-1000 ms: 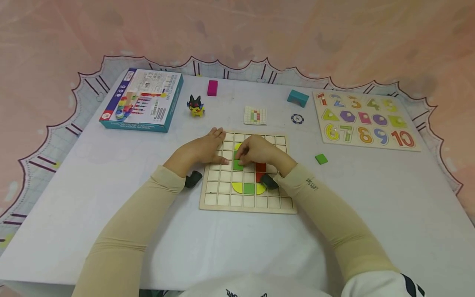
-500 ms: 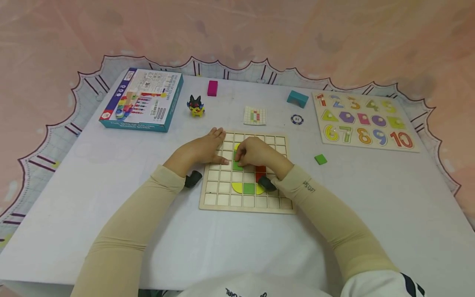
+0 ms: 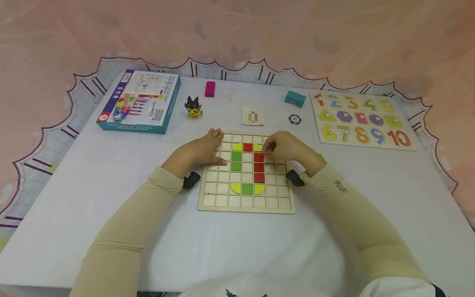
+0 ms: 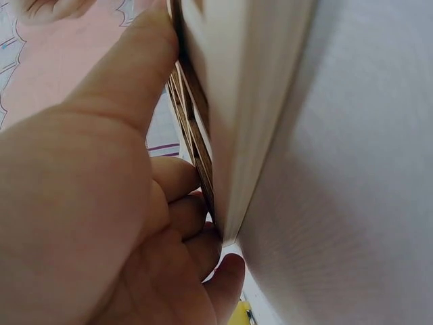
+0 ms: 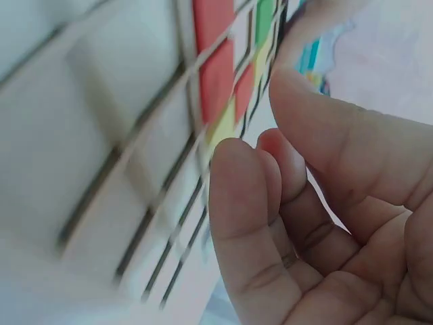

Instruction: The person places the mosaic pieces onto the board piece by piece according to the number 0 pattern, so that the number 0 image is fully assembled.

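Note:
A wooden grid board (image 3: 215, 200) lies on the white table, holding red, green and yellow tiles that trace a ring. Several red squares (image 3: 258, 167) fill its right side and top middle; green squares (image 3: 236, 156) are at left and bottom middle. Yellow rounded pieces (image 3: 236, 188) form the corners. My left hand (image 3: 202, 149) rests on the board's left edge, thumb over the grid, fingers at the upper left corner. Over the upper right cells is my right hand (image 3: 283, 145), fingers loosely bent. In the right wrist view a gap shows between thumb and fingertips (image 5: 238, 169), with nothing held.
Behind the board lies a small pattern card (image 3: 252, 116), with a poker chip (image 3: 295, 119) and teal block (image 3: 295, 99) to its right. A number puzzle (image 3: 361, 119) is far right. A boxed toy (image 3: 139, 101), figurine (image 3: 193, 108) and magenta block (image 3: 210, 89) stand at left.
My right hand has moved right from the green squares to the board's upper right, uncovering the top row. Its wrist now mostly hides the loose green tile. My left hand stays put.

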`<state>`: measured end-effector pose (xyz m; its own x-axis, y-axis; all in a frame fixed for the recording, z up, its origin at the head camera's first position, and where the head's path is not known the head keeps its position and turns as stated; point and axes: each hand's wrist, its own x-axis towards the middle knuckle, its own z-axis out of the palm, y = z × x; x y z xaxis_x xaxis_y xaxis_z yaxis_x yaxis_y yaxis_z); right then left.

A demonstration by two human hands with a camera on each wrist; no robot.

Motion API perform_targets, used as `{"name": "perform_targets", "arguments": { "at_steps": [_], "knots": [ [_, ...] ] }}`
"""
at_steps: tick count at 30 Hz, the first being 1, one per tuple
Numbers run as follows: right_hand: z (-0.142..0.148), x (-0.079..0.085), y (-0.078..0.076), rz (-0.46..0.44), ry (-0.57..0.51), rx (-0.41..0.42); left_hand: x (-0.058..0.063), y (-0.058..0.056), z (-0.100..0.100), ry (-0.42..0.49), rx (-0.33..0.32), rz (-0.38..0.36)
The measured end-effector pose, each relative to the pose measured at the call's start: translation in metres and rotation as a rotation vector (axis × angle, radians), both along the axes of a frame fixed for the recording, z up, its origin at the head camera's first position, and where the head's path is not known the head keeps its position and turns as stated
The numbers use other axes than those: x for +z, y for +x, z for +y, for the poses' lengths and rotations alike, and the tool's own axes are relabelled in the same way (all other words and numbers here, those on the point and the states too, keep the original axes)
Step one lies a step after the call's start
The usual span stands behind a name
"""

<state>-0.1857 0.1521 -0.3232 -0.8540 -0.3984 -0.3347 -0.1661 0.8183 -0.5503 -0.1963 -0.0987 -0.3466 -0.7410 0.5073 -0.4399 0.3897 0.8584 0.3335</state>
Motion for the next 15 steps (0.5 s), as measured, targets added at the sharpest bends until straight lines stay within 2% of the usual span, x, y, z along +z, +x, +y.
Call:
{"name": "perform_targets", "arguments": {
  "at_steps": [9, 15],
  "knots": [
    [0.067, 0.008, 0.001, 0.006, -0.018, -0.061, -0.001, 0.000, 0.000, -0.011, -0.007, 0.009],
    [0.101, 0.007, 0.005, -0.015, 0.020, -0.132, 0.000, 0.001, 0.001, -0.014, -0.007, 0.012]
  ]
}}
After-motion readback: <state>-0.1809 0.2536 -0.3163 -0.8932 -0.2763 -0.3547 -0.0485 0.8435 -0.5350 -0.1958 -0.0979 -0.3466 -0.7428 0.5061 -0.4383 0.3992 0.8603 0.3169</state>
